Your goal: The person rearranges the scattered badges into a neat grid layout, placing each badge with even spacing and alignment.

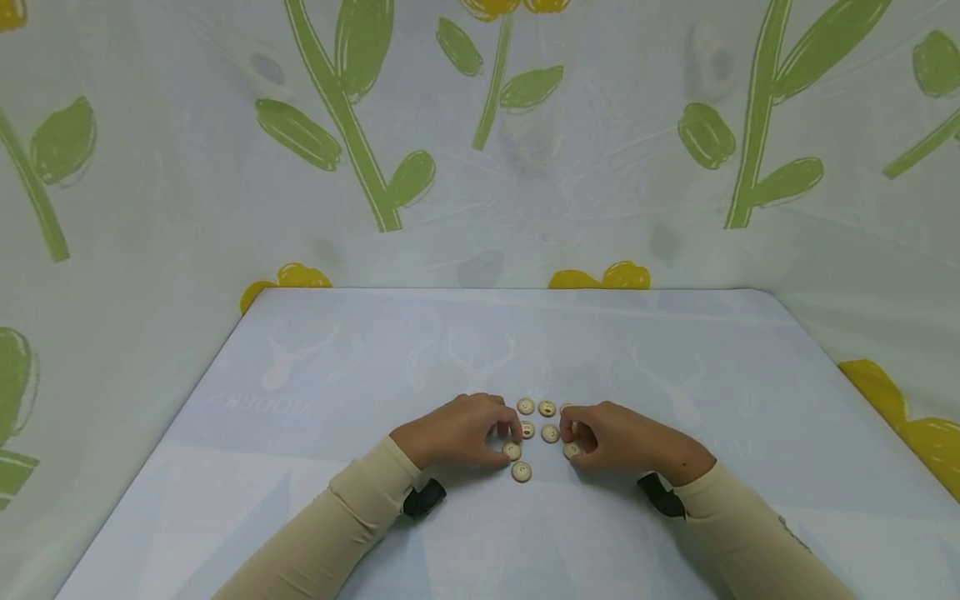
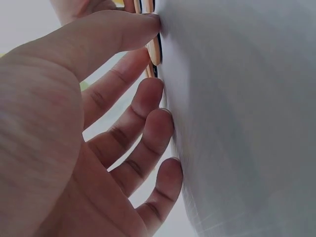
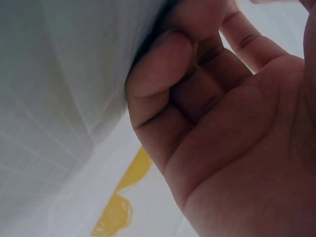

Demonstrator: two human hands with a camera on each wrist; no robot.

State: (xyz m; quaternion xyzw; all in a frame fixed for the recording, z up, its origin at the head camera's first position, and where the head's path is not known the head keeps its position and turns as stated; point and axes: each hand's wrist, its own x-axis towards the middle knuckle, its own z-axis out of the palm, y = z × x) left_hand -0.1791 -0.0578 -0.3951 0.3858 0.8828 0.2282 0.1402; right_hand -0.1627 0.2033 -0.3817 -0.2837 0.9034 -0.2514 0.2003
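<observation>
Several round wooden buttons lie flat in a small cluster on the table. My left hand point(image 1: 474, 432) is at the cluster's left side, its thumb and index finger pinching the edges of a button point(image 1: 512, 451). In the left wrist view, the left thumb point(image 2: 113, 32) touches a button's rim point(image 2: 155, 52), while the other fingers rest loosely curved on the tabletop. Across from it, my right hand point(image 1: 626, 437) pinches another button point(image 1: 572, 450) between thumb and index finger. Its remaining fingers curl toward the palm in the right wrist view, where that button is hidden.
One button point(image 1: 521, 472) lies nearest the front, below the left fingertips. More buttons, among them one at the back point(image 1: 526, 406) and one in the middle point(image 1: 550, 433), lie between the hands. The pale patterned tabletop point(image 1: 480, 350) ends at a flower-print curtain point(image 1: 585, 192).
</observation>
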